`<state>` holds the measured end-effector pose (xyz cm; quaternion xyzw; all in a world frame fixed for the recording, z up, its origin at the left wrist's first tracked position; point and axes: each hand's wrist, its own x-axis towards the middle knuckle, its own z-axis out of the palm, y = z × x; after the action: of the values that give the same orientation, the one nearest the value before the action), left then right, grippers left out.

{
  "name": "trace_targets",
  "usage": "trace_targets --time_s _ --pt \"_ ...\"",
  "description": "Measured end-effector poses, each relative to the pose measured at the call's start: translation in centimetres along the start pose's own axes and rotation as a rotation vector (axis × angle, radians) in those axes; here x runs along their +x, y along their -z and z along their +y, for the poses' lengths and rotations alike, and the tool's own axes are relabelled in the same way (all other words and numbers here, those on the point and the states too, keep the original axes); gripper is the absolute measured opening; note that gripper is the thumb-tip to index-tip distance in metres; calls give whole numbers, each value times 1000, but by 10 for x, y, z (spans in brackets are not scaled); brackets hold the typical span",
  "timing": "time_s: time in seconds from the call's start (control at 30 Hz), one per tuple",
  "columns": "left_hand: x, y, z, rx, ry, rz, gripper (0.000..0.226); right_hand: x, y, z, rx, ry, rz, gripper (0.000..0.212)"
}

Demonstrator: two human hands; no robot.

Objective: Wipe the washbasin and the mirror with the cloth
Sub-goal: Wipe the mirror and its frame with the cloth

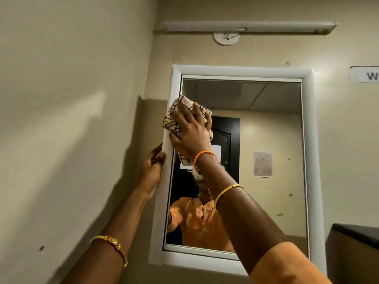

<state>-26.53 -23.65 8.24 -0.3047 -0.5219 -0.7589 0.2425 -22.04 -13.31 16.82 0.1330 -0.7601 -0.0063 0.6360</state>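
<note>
A white-framed mirror (266, 152) hangs on the beige wall straight ahead. My right hand (191, 135) presses a cream cloth with dark red lines (174, 119) flat against the glass and frame at the mirror's upper left corner. Part of the cloth hangs below my wrist. My left hand (151, 169) grips the mirror's left frame edge (164, 181) at mid height, fingers wrapped around it. The washbasin is out of view. The glass reflects a person in an orange shirt.
A tube light (250, 26) and a round wall fitting (226, 38) sit above the mirror. A paper label (366, 75) is on the wall at the right. A dark-topped counter or box (356, 238) stands at the lower right. A side wall runs close on the left.
</note>
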Motion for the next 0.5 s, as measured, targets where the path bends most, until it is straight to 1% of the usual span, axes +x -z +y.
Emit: trace_targets --time_s 0.1,0.2,0.3,0.37,0.43,0.5 --pt "-1 1 -5 -31 5 31 32 -28 -2 4 -22 68 -32 61" --pt "-6 0 -10 -95 18 55 31 -64 -6 1 -29 95 -49 61" --pt "-10 3 -7 -214 88 -14 41 -98 -13 -5 -39 114 -93 62" --pt "-12 8 -4 -316 138 -79 37 -109 -13 -5 -85 184 -137 65" --pt "-15 10 0 -372 171 -108 37 -108 -8 3 -139 280 -167 67" --pt "-14 13 -5 -416 181 -121 42 -96 -1 10 -159 315 -167 67"
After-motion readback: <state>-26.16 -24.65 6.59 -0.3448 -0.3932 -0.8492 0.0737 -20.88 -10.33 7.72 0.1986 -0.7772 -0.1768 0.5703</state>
